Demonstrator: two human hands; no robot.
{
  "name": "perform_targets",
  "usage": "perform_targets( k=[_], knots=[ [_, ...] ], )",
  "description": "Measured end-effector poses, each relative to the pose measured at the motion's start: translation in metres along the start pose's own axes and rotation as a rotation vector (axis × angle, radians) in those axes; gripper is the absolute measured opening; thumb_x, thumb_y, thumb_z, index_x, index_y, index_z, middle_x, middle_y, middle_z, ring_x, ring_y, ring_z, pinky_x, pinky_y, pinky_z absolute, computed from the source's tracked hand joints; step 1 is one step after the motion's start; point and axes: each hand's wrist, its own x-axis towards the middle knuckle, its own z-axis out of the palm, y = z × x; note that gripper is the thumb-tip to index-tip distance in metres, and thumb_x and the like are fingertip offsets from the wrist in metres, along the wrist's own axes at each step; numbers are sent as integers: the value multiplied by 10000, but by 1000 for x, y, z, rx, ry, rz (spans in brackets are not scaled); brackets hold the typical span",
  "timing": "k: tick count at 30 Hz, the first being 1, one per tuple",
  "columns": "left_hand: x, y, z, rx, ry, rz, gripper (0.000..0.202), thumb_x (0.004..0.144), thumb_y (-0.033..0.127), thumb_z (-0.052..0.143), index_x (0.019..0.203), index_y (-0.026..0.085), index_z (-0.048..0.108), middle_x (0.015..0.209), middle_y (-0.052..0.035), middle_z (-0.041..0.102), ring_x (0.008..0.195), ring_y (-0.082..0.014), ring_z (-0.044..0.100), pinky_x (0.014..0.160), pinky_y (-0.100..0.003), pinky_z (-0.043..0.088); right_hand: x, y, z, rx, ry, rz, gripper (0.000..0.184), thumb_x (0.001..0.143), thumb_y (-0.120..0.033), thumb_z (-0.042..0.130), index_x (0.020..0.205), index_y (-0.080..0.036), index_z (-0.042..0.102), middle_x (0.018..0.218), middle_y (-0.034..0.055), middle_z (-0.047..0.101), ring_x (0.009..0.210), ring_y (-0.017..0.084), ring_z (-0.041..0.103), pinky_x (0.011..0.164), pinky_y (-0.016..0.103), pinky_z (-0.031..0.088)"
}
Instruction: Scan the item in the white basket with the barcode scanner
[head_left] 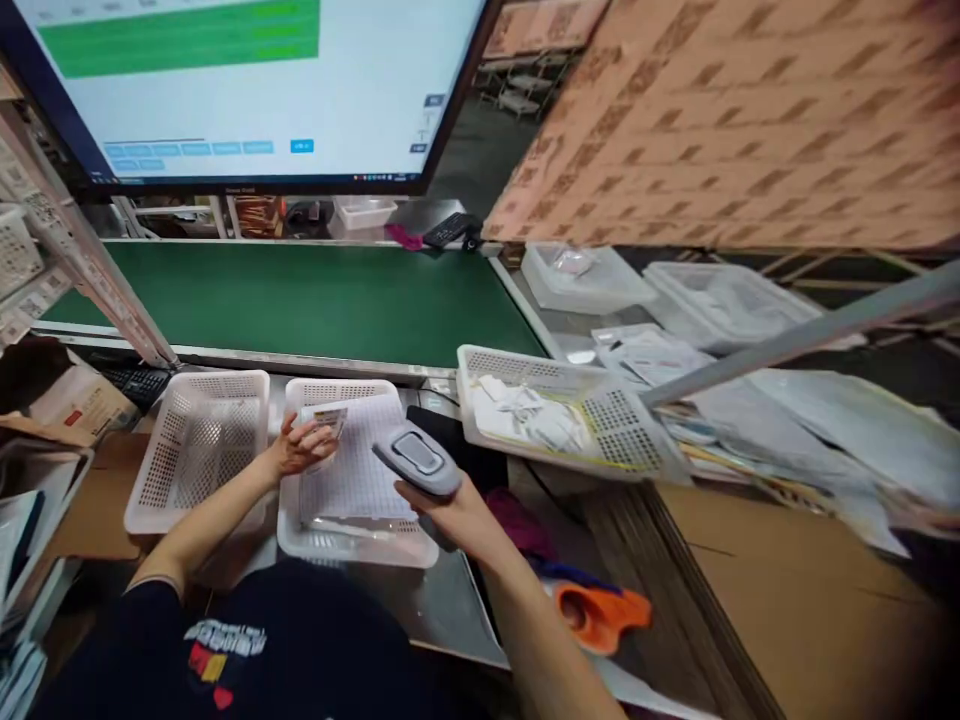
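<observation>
Gripping a gray scanner with wrapped fingers, the right hand hovers right of a small packet the left hand pinches in bent fingers above a white basket.

Tilted grey scanner, right of a small printed packet.

Left basket: open above, left forearm crossing near corner.
Middle basket: left hand, scanner obstruct entry.
Green belt: passage beyond both baskets.
Grey pole: slants across right-side packaging.
</observation>
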Motion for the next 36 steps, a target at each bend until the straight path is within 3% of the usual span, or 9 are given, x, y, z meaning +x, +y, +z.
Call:
perform_targets(
  k=[3,10,15,18,21,23,25,29,36],
  knots=[
    [-5,-7,5,-21,-37,-7,216,1129,423,654,1195,471,854,1149,-47,840,1193,-277,770,1284,-630,529,3,-2,20,-13,-163,-49,505,777,-461,845,1201,-190,806,1238,123,852,1138,323,798,1088,497,637],
    [-17,-23,7,6,43,-13,184,1085,429,724,1209,446,859,1161,-67,826,1188,-288,745,1243,-598,526,-18,4,19,-77,-211,-74,402,860,-431,796,1155,-160,823,1158,130,865,1060,319,814,1010,469,661],
    [-16,-21,8,32,-4,22,239,1129,413,661,1263,448,856,1195,-55,835,1213,-269,751,1269,-553,498,-42,8,7,-30,-204,-20,407,863,-432,807,1179,-178,850,1202,137,865,1101,331,824,1043,481,663],
    [-14,-13,7,76,-76,81,326,1121,269,644,1349,411,829,1435,-62,789,1419,-282,680,1344,-573,425,-55,22,0,-3,-174,76,424,834,-452,834,1156,-176,847,1180,141,867,1125,347,817,1090,523,646],
    [-11,-2,7,148,-280,86,506,1057,83,608,1483,309,762,1733,-111,583,1660,-329,476,1419,-620,304,-54,48,-8,35,20,168,594,725,-474,905,1232,-184,798,1283,153,843,1197,349,792,1123,518,622],
    [-11,7,7,180,-416,44,583,994,9,623,1508,256,742,1756,-156,547,1678,-382,451,1400,-679,313,-46,70,-12,59,147,274,728,606,-453,935,1260,-189,758,1299,159,833,1173,353,790,1016,488,657],
    [-12,17,6,179,-482,39,638,957,-41,623,1529,223,726,1732,-188,568,1654,-410,484,1368,-700,355,-35,91,-13,108,153,442,709,526,-406,915,1180,-188,753,1174,155,848,1053,353,803,817,436,667],
    [-11,36,-5,126,-494,80,770,958,-112,514,1662,186,600,1782,-199,503,1684,-383,440,1401,-652,299,-24,119,2,252,140,651,465,534,-348,856,963,-212,739,941,98,825,862,312,803,655,348,585],
    [35,75,-27,18,-420,172,947,935,-133,512,1806,214,379,1894,-162,303,1740,-346,337,1405,-495,358,-44,120,40,290,182,505,511,560,-422,954,997,-218,786,927,81,829,849,291,766,703,390,631]
  ],
)
